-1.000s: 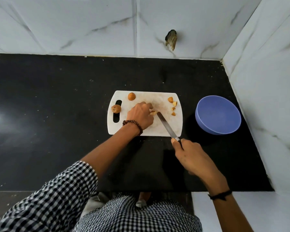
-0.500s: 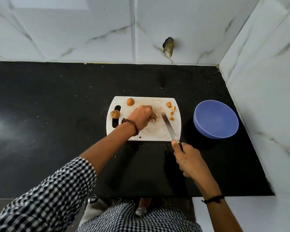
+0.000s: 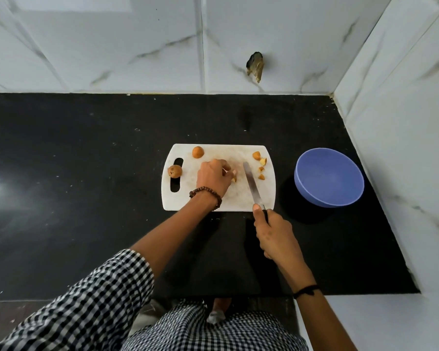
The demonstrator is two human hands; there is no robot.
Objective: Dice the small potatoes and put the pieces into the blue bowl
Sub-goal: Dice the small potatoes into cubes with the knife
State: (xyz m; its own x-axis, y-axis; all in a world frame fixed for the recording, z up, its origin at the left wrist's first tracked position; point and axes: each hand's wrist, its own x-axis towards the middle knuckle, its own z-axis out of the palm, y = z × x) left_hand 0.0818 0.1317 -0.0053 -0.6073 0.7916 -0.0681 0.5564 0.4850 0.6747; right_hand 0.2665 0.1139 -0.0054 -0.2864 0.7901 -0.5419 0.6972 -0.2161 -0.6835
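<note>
Potato pieces (image 3: 261, 169) lie on the cutting board (image 3: 238, 197), the blue bowl (image 3: 328, 178) is empty, and two whole potatoes (image 3: 197, 152) wait. The left grip (image 3: 212, 177) pinches another piece (image 3: 234, 179); the right grip (image 3: 276, 234) holds the knife (image 3: 251, 182).

The left grip (image 3: 213, 177) was stretched to the far side from a checked sleeve (image 3: 91, 300), a bead bracelet (image 3: 208, 193) on its wrist, fingers curled down round a potato piece (image 3: 234, 179). The right grip (image 3: 274, 234), nearer, with a dark band (image 3: 306, 290) on the wrist, held a knife (image 3: 251, 184).

Black countertop (image 3: 86, 173), white marble wall tiles (image 3: 112, 46), corner rt.
</note>
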